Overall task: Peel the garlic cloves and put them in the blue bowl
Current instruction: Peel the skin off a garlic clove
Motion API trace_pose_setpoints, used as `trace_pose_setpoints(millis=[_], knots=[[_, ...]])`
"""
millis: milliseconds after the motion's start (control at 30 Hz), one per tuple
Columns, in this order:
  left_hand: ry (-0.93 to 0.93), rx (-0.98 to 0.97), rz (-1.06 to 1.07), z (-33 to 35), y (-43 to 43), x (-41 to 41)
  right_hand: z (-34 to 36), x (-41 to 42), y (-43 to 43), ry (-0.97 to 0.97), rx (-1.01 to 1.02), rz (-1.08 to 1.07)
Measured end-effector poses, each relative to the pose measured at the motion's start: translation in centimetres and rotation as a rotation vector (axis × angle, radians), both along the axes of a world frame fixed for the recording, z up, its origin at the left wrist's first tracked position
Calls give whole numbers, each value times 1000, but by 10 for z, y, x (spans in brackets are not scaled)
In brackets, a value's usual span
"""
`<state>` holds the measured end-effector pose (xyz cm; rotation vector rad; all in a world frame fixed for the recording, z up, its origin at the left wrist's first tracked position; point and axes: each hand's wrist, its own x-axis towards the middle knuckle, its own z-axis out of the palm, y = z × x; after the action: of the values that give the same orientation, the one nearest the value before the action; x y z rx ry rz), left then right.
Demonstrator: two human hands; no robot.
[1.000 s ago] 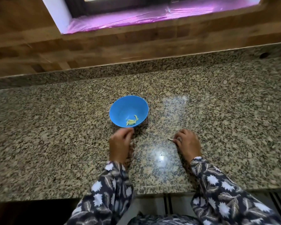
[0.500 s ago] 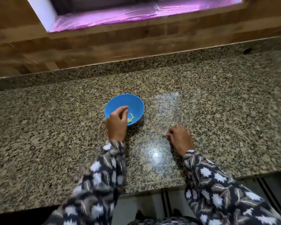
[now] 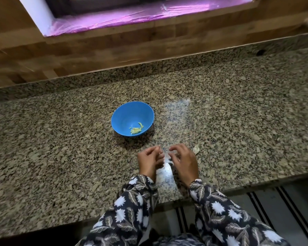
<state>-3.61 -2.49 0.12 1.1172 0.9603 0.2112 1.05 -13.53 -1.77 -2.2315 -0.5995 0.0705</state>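
The blue bowl stands on the granite counter and holds a few pale yellow peeled garlic pieces. In front of the bowl my left hand and my right hand meet, with fingers curled toward each other. They pinch a small pale garlic clove between them; it is blurred and mostly hidden. A loose pale piece of garlic or its skin lies on the counter just right of my right hand.
A wooden wall panel and a purple-lit window sill rise behind the counter. The counter's front edge runs just under my wrists. A bright glare spot lies on the stone between my wrists.
My left hand has drawn back from the bowl's rim toward me. My right hand has shifted left, and the two hands now meet in front of the bowl.
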Motion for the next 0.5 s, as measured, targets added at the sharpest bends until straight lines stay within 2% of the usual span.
trace_pose_setpoints(millis=[67,167,267,333,500], knots=[[187,295,-232,-5,10,-1,-10,-1,-8,-95,-156,81],[361,612,-464,2,13,-2,-29,-2,-21,-86,-422,167],[469,936,-634,11,14,4,-40,-3,-25,-54,-470,184],[505,1028,-682,13,12,6,-43,-3,-25,-54,-461,190],[532,1021,-695,12,12,8,-47,-1,-25,-58,-448,176]])
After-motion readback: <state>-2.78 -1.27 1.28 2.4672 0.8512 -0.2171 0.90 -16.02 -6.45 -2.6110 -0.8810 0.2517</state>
